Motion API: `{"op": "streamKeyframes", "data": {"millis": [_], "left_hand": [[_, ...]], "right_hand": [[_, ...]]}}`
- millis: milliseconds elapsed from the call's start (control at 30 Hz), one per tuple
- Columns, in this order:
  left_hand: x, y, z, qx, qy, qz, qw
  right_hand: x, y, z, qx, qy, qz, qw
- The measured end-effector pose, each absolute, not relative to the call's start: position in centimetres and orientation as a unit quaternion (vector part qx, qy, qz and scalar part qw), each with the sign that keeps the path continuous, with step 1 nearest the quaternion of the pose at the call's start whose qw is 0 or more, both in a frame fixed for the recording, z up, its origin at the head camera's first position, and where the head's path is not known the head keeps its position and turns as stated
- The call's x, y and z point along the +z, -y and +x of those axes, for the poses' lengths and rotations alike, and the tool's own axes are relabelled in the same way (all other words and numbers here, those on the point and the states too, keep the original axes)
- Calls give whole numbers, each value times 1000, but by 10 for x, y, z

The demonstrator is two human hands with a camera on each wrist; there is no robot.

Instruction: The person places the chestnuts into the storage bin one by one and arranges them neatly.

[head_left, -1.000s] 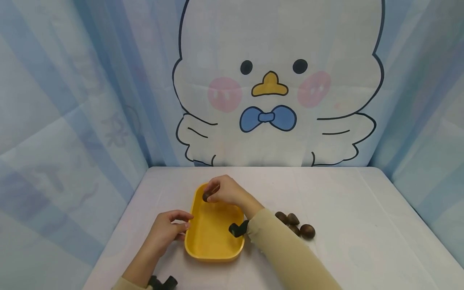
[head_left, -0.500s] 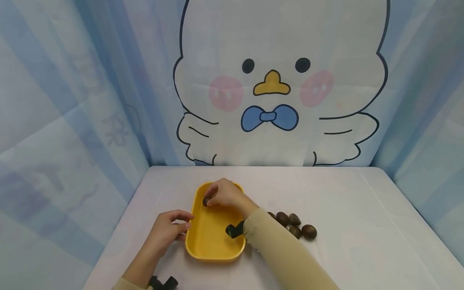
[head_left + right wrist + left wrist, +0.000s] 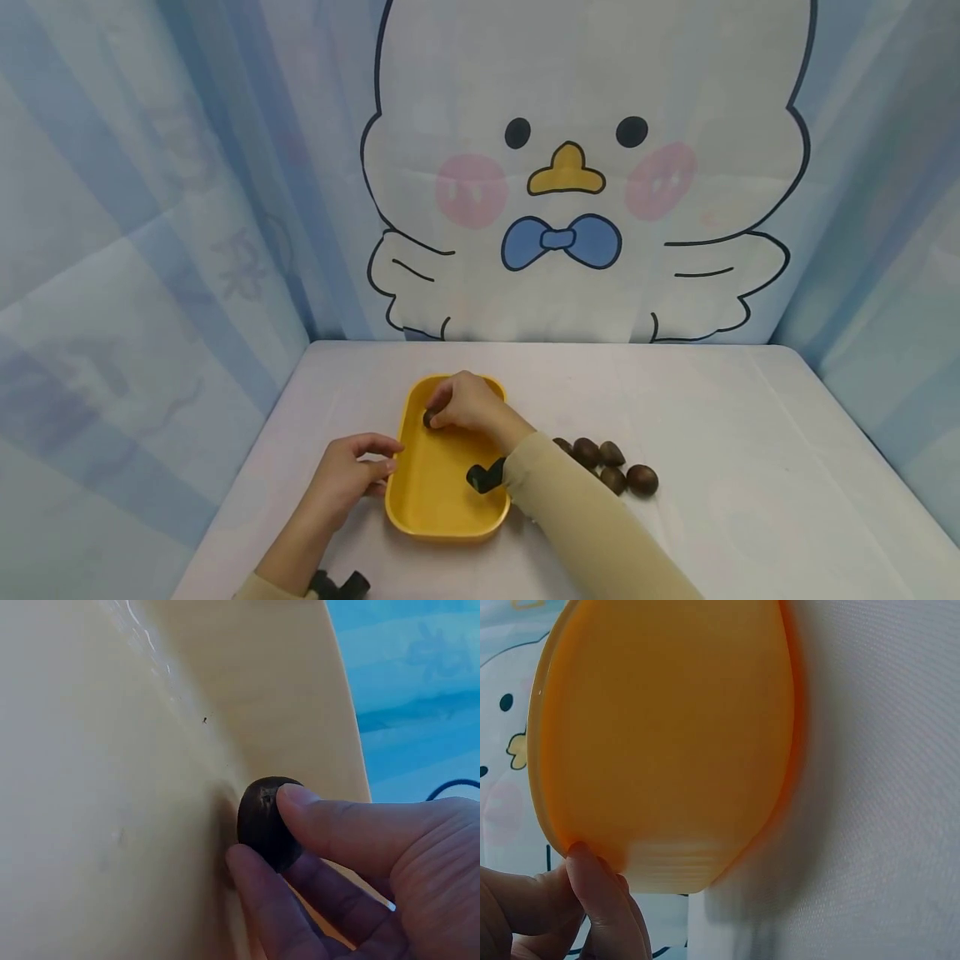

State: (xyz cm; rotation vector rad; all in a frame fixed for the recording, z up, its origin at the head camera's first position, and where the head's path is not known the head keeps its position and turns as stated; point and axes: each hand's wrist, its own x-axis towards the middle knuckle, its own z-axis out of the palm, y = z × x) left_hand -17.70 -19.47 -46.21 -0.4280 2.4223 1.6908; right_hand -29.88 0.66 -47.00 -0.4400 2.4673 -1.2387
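Observation:
Thumb and fingers of my right hand [image 3: 471, 404] pinch a dark brown chestnut [image 3: 264, 825] low inside the yellow tray [image 3: 442, 492], near its far left corner. Close up in the right wrist view, the chestnut sits at the tray's inner wall; whether it touches the bottom I cannot tell. At the tray's left side, my left hand [image 3: 352, 471] touches the outside of the rim with its thumb and fingertips. In the left wrist view the thumb tip lies against the tray's wall [image 3: 667, 750].
Several more chestnuts [image 3: 611, 477] lie in a loose group on the white table [image 3: 735, 450] to the right of the tray, partly hidden by the right sleeve [image 3: 577, 508]. A printed cloth [image 3: 480, 300] hangs behind the table.
The right hand has come slightly nearer and lower in the tray with the chestnut still pinched. My left hand stays at the rim. The head view has shifted a little.

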Motion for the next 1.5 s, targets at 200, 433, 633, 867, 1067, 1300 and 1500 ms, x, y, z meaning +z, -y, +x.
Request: {"op": "streamKeyframes", "data": {"millis": [200, 433, 633, 867, 1067, 1300, 1500], "left_hand": [[-461, 195, -177, 567, -809, -139, 77], [-461, 194, -176, 565, -810, -137, 77], [-460, 194, -176, 565, -810, -138, 78], [-460, 194, -176, 564, -811, -139, 79], [-460, 194, -176, 561, -812, -142, 80], [-460, 194, -175, 561, -811, -146, 81], [-460, 194, -175, 561, -811, -147, 81]], "right_hand": [[-472, -6, -300, -437, -870, -156, 169], [-473, -5, -300, -423, -879, -155, 157], [-471, -4, -299, -425, -880, -151, 150], [-463, -5, -297, -435, -876, -136, 159], [-459, -8, -298, -437, -876, -120, 167], [-448, -21, -298, -459, -862, -134, 166], [-435, -33, -295, -496, -837, -146, 180]]}}
